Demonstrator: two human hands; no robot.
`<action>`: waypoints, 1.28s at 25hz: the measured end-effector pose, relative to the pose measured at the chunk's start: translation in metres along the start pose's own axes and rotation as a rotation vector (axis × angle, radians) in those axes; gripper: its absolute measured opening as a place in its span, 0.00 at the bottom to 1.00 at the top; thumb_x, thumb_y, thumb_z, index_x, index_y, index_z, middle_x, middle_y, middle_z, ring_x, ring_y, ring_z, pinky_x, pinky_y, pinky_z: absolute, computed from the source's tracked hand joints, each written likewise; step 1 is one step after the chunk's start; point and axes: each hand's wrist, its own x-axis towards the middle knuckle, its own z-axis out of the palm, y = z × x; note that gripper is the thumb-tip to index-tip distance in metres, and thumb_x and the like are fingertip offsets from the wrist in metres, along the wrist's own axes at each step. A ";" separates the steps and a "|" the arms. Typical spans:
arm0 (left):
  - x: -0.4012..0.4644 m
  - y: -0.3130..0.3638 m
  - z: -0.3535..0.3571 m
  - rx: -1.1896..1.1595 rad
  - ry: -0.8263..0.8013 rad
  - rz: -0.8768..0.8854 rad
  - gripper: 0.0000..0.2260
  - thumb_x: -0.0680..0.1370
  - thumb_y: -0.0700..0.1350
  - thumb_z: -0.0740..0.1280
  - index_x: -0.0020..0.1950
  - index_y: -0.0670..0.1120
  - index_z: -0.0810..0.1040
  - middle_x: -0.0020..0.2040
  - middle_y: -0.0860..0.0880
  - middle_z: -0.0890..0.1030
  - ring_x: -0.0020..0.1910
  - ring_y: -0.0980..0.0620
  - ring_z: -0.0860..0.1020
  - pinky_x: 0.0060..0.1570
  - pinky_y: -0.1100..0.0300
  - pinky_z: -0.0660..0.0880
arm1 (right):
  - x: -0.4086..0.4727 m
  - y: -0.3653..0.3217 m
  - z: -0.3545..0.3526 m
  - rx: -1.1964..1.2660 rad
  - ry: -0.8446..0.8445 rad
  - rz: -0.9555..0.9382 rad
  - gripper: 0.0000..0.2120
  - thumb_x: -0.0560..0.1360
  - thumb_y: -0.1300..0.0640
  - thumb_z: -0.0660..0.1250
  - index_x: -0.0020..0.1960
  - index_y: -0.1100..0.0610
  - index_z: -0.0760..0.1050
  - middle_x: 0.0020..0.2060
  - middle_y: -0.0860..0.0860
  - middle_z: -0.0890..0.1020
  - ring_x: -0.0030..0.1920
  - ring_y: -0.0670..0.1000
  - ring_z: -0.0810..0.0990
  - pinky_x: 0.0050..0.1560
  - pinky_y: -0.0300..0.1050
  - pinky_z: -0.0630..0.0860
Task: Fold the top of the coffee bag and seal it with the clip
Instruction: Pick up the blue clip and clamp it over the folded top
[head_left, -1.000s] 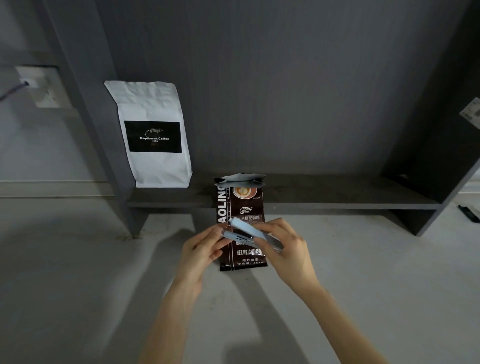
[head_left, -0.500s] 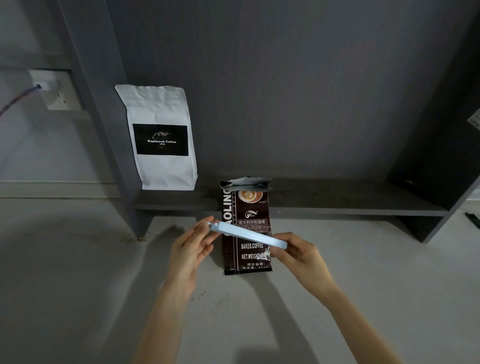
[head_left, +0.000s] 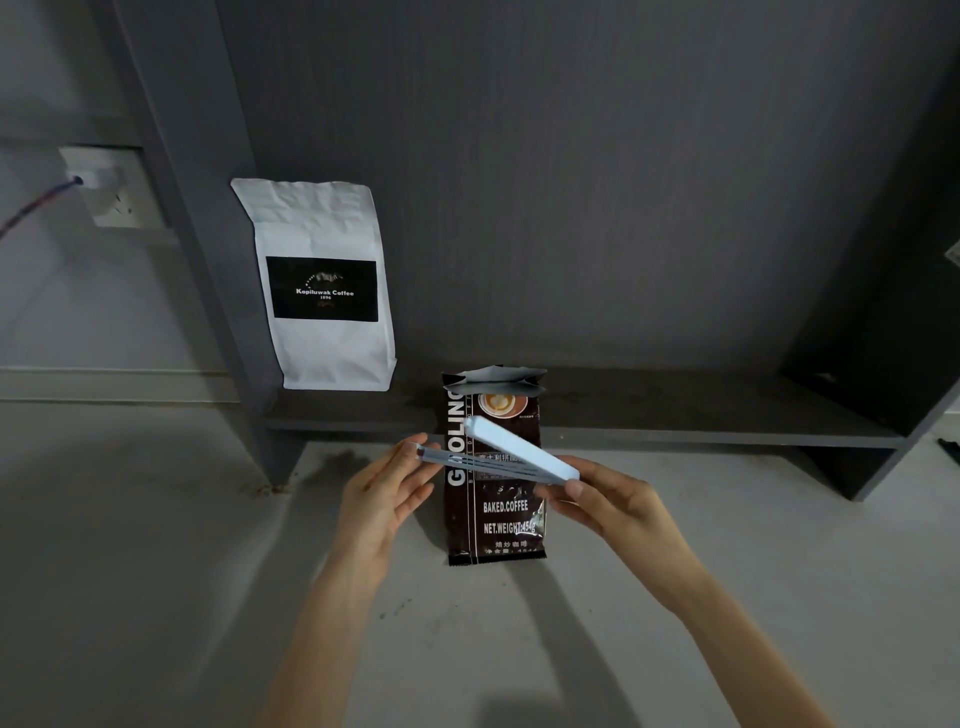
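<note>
Clip just sprung open in my hands, bag top not yet folded.

My left hand (head_left: 382, 499) pinches the lower bar's tip at nine o'clock. The clip (head_left: 511, 457), a closed stick half a second ago, now gapes in a V, so I judge it ready for the bag. The coffee bag (head_left: 493, 514) stands behind it at centre, its mouth open. My right hand (head_left: 610, 506) grips the hinge end at three o'clock, hiding it.

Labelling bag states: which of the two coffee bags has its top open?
The dark brown foil coffee bag standing behind the hands: its top gapes, showing silver lining. The white paper coffee bag with the black label on the shelf is sealed flat.
</note>
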 end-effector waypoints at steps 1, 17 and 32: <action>0.001 0.002 0.001 0.017 -0.012 0.001 0.06 0.76 0.44 0.62 0.47 0.51 0.78 0.37 0.55 0.85 0.41 0.60 0.83 0.41 0.67 0.77 | 0.001 -0.001 0.000 0.012 0.013 0.001 0.12 0.73 0.65 0.61 0.48 0.53 0.79 0.39 0.48 0.87 0.46 0.48 0.84 0.45 0.31 0.78; 0.105 0.032 0.042 0.366 -0.038 -0.118 0.14 0.79 0.46 0.57 0.60 0.42 0.72 0.62 0.43 0.75 0.60 0.49 0.73 0.60 0.56 0.69 | 0.047 -0.037 -0.034 0.187 0.263 -0.133 0.10 0.63 0.55 0.69 0.44 0.50 0.81 0.39 0.47 0.87 0.47 0.46 0.83 0.44 0.31 0.78; 0.037 -0.004 0.020 0.335 -0.221 0.036 0.05 0.74 0.43 0.65 0.48 0.52 0.77 0.49 0.55 0.81 0.52 0.58 0.78 0.52 0.64 0.72 | 0.033 -0.001 -0.033 -0.018 0.341 -0.066 0.12 0.72 0.65 0.65 0.42 0.48 0.80 0.34 0.44 0.85 0.41 0.45 0.82 0.46 0.32 0.78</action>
